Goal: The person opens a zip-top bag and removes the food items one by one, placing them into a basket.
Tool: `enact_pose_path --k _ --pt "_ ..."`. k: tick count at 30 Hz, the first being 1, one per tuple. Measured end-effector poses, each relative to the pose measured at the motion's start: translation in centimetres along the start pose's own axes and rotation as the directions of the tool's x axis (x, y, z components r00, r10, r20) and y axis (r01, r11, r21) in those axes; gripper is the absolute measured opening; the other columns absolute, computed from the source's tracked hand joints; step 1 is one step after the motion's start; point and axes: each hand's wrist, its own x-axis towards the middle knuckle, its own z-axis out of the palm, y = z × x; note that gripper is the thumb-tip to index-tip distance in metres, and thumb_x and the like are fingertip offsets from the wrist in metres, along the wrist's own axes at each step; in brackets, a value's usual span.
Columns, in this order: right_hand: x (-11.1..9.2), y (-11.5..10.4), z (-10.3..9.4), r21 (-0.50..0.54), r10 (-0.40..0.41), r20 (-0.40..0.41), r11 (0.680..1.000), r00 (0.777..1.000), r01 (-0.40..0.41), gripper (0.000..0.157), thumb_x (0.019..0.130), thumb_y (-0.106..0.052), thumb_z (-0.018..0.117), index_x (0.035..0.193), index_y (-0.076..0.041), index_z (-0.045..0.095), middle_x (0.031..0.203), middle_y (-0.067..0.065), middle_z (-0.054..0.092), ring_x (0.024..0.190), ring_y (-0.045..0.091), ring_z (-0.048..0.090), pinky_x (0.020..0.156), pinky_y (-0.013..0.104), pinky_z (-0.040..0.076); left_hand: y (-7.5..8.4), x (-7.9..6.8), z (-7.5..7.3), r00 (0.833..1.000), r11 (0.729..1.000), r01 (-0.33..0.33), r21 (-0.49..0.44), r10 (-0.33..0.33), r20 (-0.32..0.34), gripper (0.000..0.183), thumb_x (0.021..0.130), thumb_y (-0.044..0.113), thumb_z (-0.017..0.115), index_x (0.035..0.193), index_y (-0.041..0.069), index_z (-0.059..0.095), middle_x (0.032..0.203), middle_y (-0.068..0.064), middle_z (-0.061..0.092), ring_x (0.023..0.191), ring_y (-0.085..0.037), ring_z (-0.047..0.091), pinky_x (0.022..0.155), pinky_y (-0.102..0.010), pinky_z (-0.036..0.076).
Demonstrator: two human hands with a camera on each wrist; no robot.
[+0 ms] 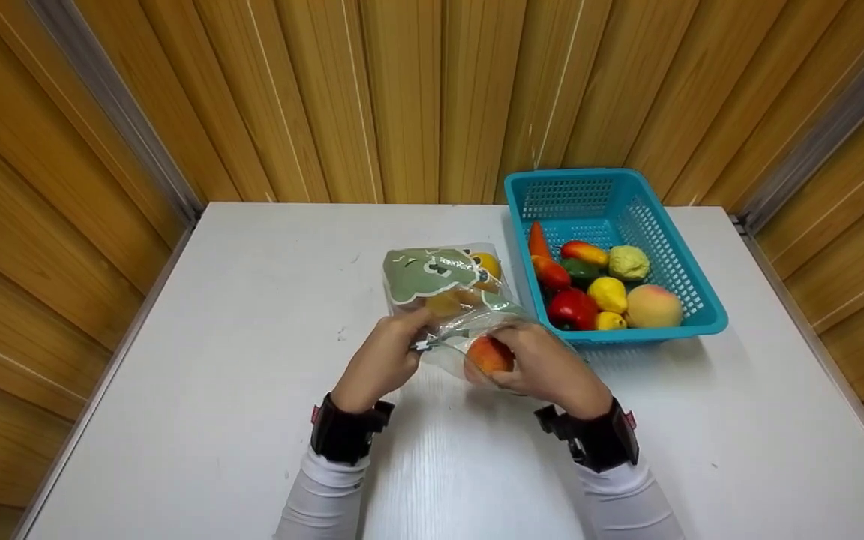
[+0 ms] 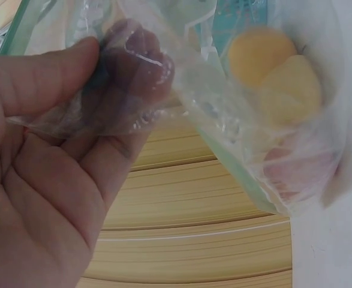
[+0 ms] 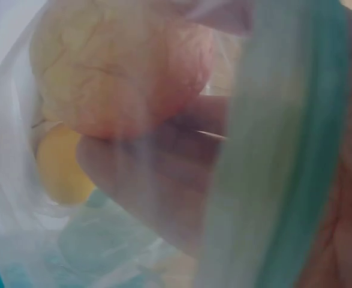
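A clear zip bag (image 1: 421,276) with a green print lies on the table, several fruits inside. At its mouth my left hand (image 1: 388,352) pinches the film beside a white slider (image 1: 421,345); in the left wrist view, the thumb (image 2: 56,75) and fingers stand on either side of the plastic. My right hand (image 1: 548,367) reaches into the bag and grips a red-orange round fruit (image 1: 490,355). Through the film in the right wrist view, fingers curl against that fruit (image 3: 122,66). Yellow fruit (image 2: 259,54) and a pinkish one (image 2: 301,162) show in the bag.
A blue basket (image 1: 709,300) stands right of the bag, close to it. It holds a carrot (image 1: 538,241), a red pepper (image 1: 572,309), a peach (image 1: 654,306) and several other fruits and vegetables. Wood-look panels (image 1: 402,97) enclose the white table (image 1: 252,337) at the back and sides.
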Motion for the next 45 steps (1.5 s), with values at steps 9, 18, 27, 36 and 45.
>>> enact_pose_path --k 9,18,27,36,45 --pt "-1.0 -1.3 -1.5 -0.033 0.049 0.017 0.998 0.999 -0.048 0.045 0.083 -0.019 0.084 0.119 0.004 0.069 0.114 0.016 0.065 0.097 0.027 0.060 0.077 0.038 0.060 0.0 0.0 -0.1 1.000 1.000 0.015 -0.014 -0.015 0.002 0.045 0.070 -0.026 0.050 0.098 0.005 0.067 0.089 -0.004 0.071 0.081 -0.016 0.062 0.074 -0.037 0.056" --pt "-1.8 -1.8 -2.6 -0.026 0.035 0.031 0.999 0.999 -0.034 0.049 0.084 -0.020 0.083 0.124 0.005 0.067 0.123 0.018 0.065 0.103 0.030 0.064 0.084 0.041 0.061 0.0 0.0 -0.1 1.000 1.000 0.019 -0.025 -0.019 0.000 0.050 0.072 -0.025 0.051 0.107 0.005 0.070 0.093 -0.003 0.072 0.084 -0.015 0.062 0.076 -0.037 0.055" --pt "-2.9 -1.4 -4.3 0.022 0.040 0.032 0.999 0.999 -0.041 0.052 0.087 -0.021 0.083 0.130 0.002 0.066 0.132 0.020 0.064 0.116 0.036 0.064 0.093 0.046 0.057 0.1 0.0 -0.2 1.000 1.000 0.020 -0.007 -0.020 -0.002 0.055 0.072 -0.025 0.051 0.113 0.006 0.070 0.093 -0.004 0.072 0.082 -0.015 0.061 0.074 -0.039 0.055" --pt "-4.4 0.1 -6.0 0.173 -0.032 -0.111 0.984 0.993 0.051 0.051 0.085 -0.019 0.085 0.131 -0.005 0.068 0.125 0.010 0.067 0.109 0.024 0.066 0.088 0.037 0.059 -0.1 -0.1 -0.1 1.000 1.000 0.006 -0.009 -0.005 0.002 0.055 0.070 -0.025 0.049 0.111 0.004 0.070 0.091 -0.003 0.071 0.081 -0.014 0.061 0.073 -0.037 0.055" --pt "-4.3 1.7 -7.2 0.190 0.014 -0.238 0.981 0.971 0.032 0.055 0.082 -0.012 0.087 0.132 -0.003 0.068 0.128 0.011 0.067 0.112 0.028 0.066 0.087 0.034 0.059 -0.1 -0.1 0.0 1.000 1.000 -0.002 -0.022 0.002 0.003 0.054 0.070 -0.026 0.048 0.109 0.004 0.070 0.090 -0.003 0.070 0.080 -0.014 0.061 0.072 -0.037 0.055"
